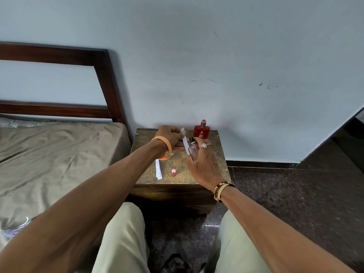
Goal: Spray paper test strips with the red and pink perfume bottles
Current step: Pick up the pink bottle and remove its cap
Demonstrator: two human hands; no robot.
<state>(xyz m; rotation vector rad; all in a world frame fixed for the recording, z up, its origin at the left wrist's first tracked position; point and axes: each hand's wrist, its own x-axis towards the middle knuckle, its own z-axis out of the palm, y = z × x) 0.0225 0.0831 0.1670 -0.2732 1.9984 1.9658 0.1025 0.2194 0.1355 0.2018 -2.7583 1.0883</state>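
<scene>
My left hand point(171, 139) pinches a white paper test strip point(184, 142) and holds it upright above the small wooden side table point(218, 154). My right hand point(204, 164) grips the clear pink perfume bottle point(192, 150), uncapped, its sprayer close to the strip. The bottle's pink cap point(173, 172) stands on the table near the front edge. The red perfume bottle point(201, 131), cap on, stands at the back of the table by the wall. A small stack of spare white strips point(158, 171) lies at the table's left side.
A bed point(49, 154) with a brown sheet and dark wooden headboard point(106, 85) borders the table on the left. A pale wall point(216, 75) rises right behind the table. Dark stone floor point(295, 203) spreads to the right. My knees point(126, 233) are in front of the table.
</scene>
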